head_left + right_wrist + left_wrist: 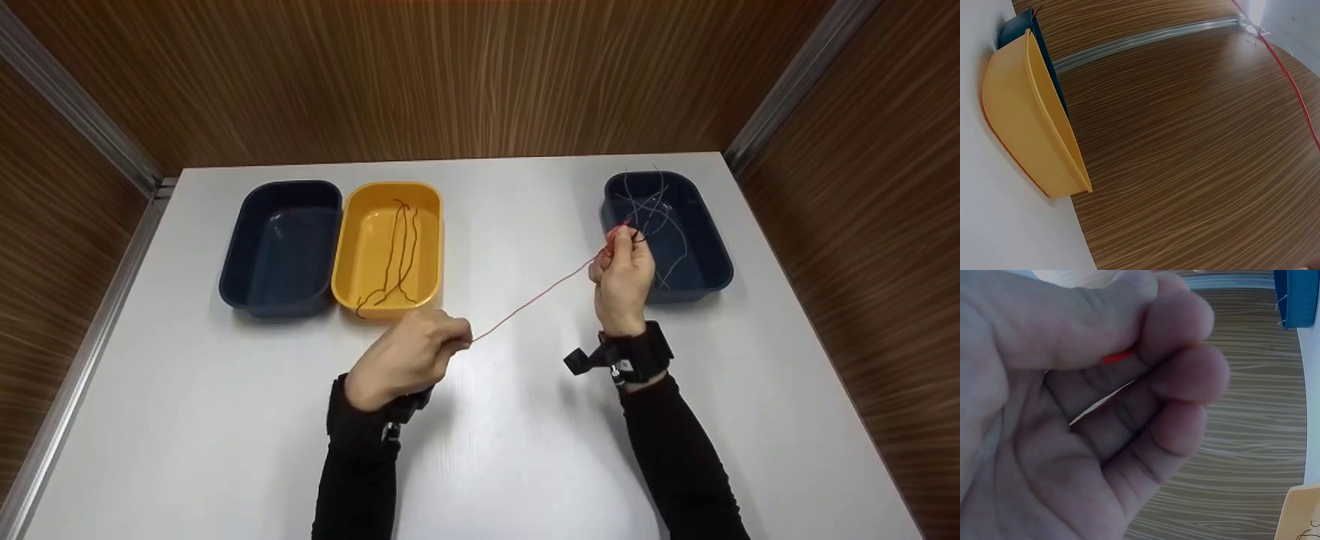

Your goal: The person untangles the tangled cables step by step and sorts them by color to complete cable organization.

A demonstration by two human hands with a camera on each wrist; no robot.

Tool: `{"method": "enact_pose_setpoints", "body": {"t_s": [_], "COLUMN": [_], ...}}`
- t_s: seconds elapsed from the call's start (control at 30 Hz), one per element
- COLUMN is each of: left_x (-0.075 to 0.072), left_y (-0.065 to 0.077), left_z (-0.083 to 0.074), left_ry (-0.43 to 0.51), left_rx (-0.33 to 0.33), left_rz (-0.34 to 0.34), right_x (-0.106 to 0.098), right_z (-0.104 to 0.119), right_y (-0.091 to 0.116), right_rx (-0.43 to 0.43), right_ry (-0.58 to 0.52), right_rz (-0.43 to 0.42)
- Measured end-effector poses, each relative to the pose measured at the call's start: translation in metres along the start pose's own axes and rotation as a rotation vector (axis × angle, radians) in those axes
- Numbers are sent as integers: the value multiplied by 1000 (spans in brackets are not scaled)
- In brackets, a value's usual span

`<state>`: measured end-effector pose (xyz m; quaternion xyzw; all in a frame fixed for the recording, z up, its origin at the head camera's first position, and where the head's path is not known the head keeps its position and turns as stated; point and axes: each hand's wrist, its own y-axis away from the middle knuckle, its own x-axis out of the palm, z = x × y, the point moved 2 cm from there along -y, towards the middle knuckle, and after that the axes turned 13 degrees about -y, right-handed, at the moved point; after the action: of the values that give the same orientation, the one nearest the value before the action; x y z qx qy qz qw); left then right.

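Observation:
A thin red wire (532, 301) runs taut and slanting between both hands, above the white table. My left hand (409, 352) pinches its lower end between thumb and fingers; in the left wrist view a bit of the red wire (1119, 356) shows beneath the thumb. At the near left edge of the right blue bin (716, 266), my right hand (624, 281) grips a tangled bunch with red strands (611, 244) in it. Thin pale wires (679, 225) fan out from that bunch over the bin. The right wrist view shows the red wire (1300, 98) at its right side.
Several dark wires (390, 259) lie lengthwise in the yellow bin (429, 225), some ends reaching its near rim. Left of it stands another dark blue bin (279, 240), close against its side. Wood-grain panels (450, 82) wall the table at the back and sides.

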<state>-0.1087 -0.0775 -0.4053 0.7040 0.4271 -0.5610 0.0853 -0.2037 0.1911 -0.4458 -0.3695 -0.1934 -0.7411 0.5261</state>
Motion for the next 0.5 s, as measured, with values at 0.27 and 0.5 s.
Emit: {"method": "enact_pose_setpoints", "body": {"t_s": [0.27, 0.5], "left_x": [1, 0], "left_y": [0, 0], "left_z": [-6, -8], "left_ry": [-36, -54], "left_rx": [19, 37], "left_rz": [22, 19], "right_x": [-3, -7], "right_z": [-3, -5], "right_y": [-3, -6], "right_rx": [-16, -27], "right_ry": [60, 153], "right_rz": [-31, -64]}}
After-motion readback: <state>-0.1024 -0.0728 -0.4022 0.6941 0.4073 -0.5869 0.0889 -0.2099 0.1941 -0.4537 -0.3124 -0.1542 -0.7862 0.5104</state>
